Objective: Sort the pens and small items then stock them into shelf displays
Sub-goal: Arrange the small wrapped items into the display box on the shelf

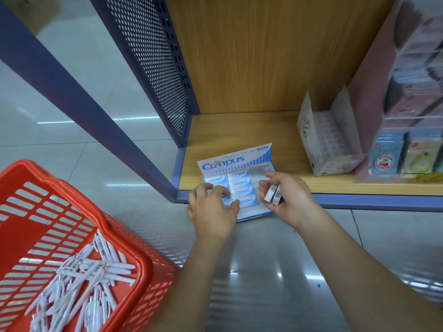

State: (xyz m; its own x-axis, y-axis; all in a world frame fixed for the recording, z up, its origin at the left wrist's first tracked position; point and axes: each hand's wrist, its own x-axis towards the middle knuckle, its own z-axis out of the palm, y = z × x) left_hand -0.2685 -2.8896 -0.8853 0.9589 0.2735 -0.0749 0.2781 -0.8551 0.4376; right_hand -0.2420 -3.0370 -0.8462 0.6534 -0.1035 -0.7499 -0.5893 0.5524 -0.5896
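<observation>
The blue-and-white box of erasers lay open at the front left edge of the wooden shelf, partly overhanging it. The left hand rested on the left column, fingers curled down onto the erasers; whether they pinched one could not be told. The right hand, over the box's right side, gripped two small packs between thumb and fingers. A white carton stood further right. A red basket of white pens sat lower left.

Wooden shelf, blue front edge. Campus display box front-left, overhanging the edge. Open white carton to its right, pink display stand far right. Red basket on tiled floor.
</observation>
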